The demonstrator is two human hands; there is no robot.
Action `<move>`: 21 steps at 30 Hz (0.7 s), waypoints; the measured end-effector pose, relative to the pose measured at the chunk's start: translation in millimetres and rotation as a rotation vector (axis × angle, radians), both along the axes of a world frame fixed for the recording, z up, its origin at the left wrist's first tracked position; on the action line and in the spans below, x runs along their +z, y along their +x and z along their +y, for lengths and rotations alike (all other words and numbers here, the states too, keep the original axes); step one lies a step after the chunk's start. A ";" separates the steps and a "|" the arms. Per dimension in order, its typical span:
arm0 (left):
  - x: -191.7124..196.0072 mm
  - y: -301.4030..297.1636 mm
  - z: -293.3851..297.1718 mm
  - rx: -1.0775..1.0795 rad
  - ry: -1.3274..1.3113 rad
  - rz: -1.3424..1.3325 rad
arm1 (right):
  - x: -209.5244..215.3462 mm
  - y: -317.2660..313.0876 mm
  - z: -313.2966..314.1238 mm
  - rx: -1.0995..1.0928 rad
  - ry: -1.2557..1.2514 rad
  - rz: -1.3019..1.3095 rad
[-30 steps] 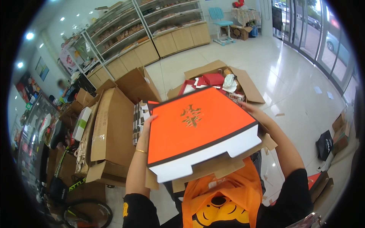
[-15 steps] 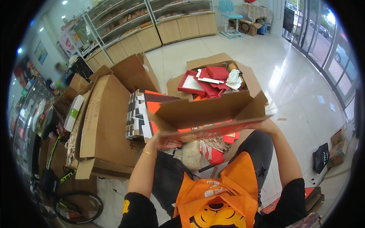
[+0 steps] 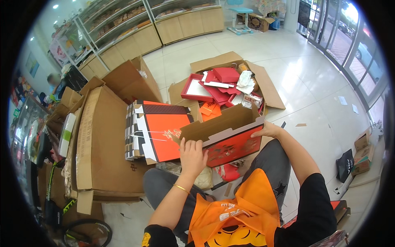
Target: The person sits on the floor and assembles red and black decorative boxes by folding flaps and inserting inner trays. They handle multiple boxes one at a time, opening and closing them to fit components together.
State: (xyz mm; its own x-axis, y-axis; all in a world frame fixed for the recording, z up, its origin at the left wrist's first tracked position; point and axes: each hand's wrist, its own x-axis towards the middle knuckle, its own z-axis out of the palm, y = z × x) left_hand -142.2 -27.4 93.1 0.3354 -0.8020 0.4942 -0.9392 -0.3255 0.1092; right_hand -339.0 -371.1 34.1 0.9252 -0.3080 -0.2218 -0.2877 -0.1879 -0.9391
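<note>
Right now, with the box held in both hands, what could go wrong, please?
The open orange-red box is held near its ends by the left hand and right hand; it might slip if either loosens. Its left end appears close to the stack of flat boxes and could knock it.

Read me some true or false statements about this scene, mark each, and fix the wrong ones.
1. The left hand is at the left end of the box. True.
2. The right hand is empty. False: it holds the box's right end.
3. The box is closed on top. False: its top is open.
4. The stack of flat boxes is left of the held box. True.
5. The apron is blue. False: it is orange.
</note>
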 end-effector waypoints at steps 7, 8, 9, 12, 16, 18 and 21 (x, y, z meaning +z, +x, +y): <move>-18.8 15.1 -18.6 0.079 0.184 0.114 | 72.6 -2.7 64.4 -0.332 -1.213 -0.521; -23.5 19.4 -15.8 0.049 0.205 0.138 | 76.9 1.0 75.5 -0.202 -1.277 -0.448; -25.6 25.7 -12.6 0.020 0.253 0.174 | 83.7 7.5 85.2 -0.082 -1.339 -0.384; -38.5 45.8 -10.9 -0.065 0.430 0.318 | 81.2 17.3 93.1 0.044 -1.426 -0.299; -58.6 64.6 -8.1 -0.145 0.664 0.616 | 67.6 32.2 100.8 0.017 -1.475 -0.314; -60.9 63.6 -15.2 -0.180 0.661 0.672 | 57.5 36.1 91.5 0.003 -1.480 -0.268; -73.3 62.6 -14.2 -0.173 0.499 0.489 | 49.9 45.6 77.5 -0.048 -1.441 -0.289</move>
